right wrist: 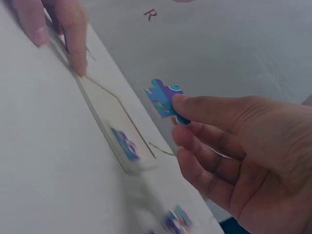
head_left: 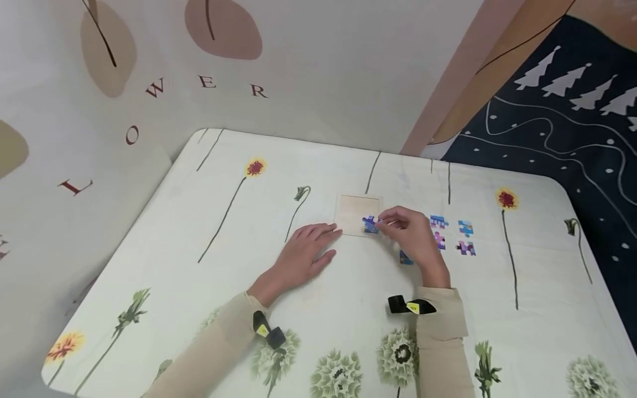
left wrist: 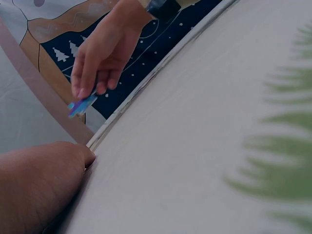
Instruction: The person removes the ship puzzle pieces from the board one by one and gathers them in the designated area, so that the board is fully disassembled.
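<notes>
My right hand pinches a blue and purple jigsaw piece between thumb and fingers, held up over the right side of a shallow wooden puzzle tray. Another jigsaw piece lies inside that tray, near one end. My left hand rests flat on the table at the tray's left side, its fingertips touching the edge. In the left wrist view the held piece shows edge-on beneath the right fingers.
Several loose jigsaw pieces, among them a blue one and a pink one, lie right of the right hand. One piece is partly hidden under that hand. A flower-print cloth covers the table, and patterned walls stand behind.
</notes>
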{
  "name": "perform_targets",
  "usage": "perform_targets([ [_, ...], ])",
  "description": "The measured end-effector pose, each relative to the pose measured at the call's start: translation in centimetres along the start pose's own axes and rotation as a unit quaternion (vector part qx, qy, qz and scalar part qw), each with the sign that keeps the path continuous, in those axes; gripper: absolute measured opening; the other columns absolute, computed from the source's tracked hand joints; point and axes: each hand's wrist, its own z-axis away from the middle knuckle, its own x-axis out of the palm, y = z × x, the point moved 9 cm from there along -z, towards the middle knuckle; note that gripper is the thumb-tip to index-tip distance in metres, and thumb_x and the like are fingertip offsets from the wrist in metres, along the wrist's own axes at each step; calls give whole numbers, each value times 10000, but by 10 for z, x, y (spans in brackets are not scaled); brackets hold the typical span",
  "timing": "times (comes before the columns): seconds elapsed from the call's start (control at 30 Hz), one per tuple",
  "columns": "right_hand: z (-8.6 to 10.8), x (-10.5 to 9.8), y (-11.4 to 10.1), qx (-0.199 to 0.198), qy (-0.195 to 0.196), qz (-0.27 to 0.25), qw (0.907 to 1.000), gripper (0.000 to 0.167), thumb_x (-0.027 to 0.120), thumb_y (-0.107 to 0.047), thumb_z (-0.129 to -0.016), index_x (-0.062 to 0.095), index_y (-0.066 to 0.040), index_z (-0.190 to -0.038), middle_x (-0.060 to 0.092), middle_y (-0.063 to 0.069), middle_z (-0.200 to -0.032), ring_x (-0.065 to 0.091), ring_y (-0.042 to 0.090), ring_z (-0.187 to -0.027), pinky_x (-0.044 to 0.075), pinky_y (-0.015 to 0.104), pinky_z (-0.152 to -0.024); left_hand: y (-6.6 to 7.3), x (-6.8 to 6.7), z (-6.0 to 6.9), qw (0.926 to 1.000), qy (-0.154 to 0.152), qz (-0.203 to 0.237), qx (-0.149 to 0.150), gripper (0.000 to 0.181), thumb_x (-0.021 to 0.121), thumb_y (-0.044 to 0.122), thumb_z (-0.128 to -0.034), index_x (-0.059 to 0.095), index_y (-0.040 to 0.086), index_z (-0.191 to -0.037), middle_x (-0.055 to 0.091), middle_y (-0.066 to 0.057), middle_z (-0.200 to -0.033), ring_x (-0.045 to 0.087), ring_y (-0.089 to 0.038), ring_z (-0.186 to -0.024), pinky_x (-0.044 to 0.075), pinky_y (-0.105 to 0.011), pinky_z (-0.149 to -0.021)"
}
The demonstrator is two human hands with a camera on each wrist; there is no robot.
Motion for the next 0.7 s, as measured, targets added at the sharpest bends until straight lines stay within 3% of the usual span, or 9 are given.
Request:
perform_targets([
  [0.17, 22, -30, 14, 33, 20, 135, 9999, 180, 756, -188, -969, 773, -44, -1075, 760, 113, -1005, 683, 174, -863, 537, 240, -739, 0, 1, -1, 10000, 3, -17, 8, 474, 523, 317, -1080, 535, 142, -1520, 499, -50, -1559, 427, -263, -1441, 323, -486, -1183],
  [0.33, 43, -59, 31, 98, 87, 293, 9995, 180, 767, -165, -957, 785, -29, -1073, 755, 122, -1017, 664, 103, -842, 531, 234, -711, -1, 0, -1, 10000, 9, 82, -24, 477, 530, 315, -1079, 534, 135, -1520, 498, -62, -1560, 422, -270, -1444, 313, -490, -1190],
  [0.57, 67, -96, 69, 764, 104, 353, 9964, 257, 763, -183, -962, 770, 22, -1116, 759, -41, -962, 647, 46, -802, 509, 244, -661, -2, 0, 0, 9999, 6, 105, -20, 474, 550, 310, -1072, 544, 134, -1512, 508, -62, -1552, 429, -266, -1441, 314, -485, -1193],
  [0.7, 71, -102, 84, 1012, -134, 414, 9939, 267, 767, -193, -958, 776, 13, -1128, 734, -21, -1026, 604, 56, -810, 476, 263, -632, -1, 0, -1, 10000, 35, 83, 9, 470, 547, 306, -1074, 544, 135, -1512, 508, -61, -1552, 430, -264, -1440, 315, -483, -1193],
])
